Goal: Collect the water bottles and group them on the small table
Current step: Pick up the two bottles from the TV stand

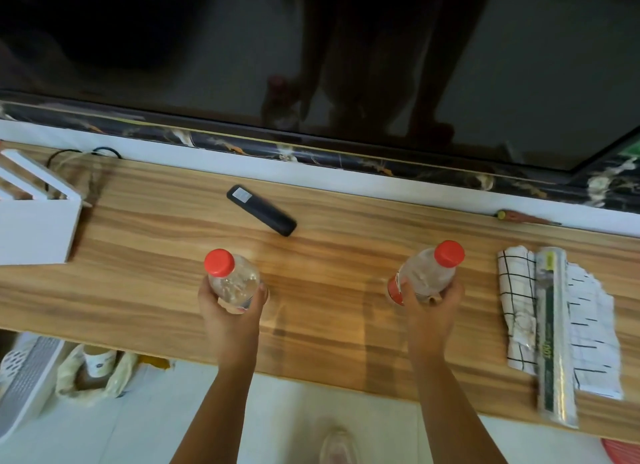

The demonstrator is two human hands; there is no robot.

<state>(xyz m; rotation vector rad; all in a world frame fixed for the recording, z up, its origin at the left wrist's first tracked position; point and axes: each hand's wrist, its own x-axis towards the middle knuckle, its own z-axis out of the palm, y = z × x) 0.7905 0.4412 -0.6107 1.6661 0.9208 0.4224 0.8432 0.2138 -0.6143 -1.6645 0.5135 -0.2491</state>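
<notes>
OK, nearest first. Below the hands, on the pale floor, we see a blurred shoe (337,446) between the two forearms. Down-left of the left hand, under the table edge, sits a crumpled bag (69,380) with a small jar in it. A white perforated basket (24,377) is further left.

We have both hands out over the wooden table (329,290). The left hand (232,311) wraps the lower body of the left bottle (232,280), fingers and thumb curled round it. The bottle is clear plastic with a red cap, and the cap points up toward us. The right hand (429,311) grips the right bottle (427,273) round its lower half in the same way. That one has a red cap and a red label band, and its cap leans away to the right. We can't tell whether either base touches the table. The bottles are well apart, with bare wood between them.

Right of the right hand lie a white cloth (516,307) with a black grid, a long roll of clear wrap (554,335) beside it, and a lined paper sheet (592,335) on the roll's far side.

Beyond the left hand, a black remote (261,215) lies flat at an angle. Far left of that hand stands a white box (34,221) with a dark cable (104,150) behind it. Beyond the right hand, at the table's back edge, a slim orange tool (526,217) lies against the white ledge.

Furthest back is a big dark screen (173,48), dimly reflecting our arms and one bottle.
</notes>
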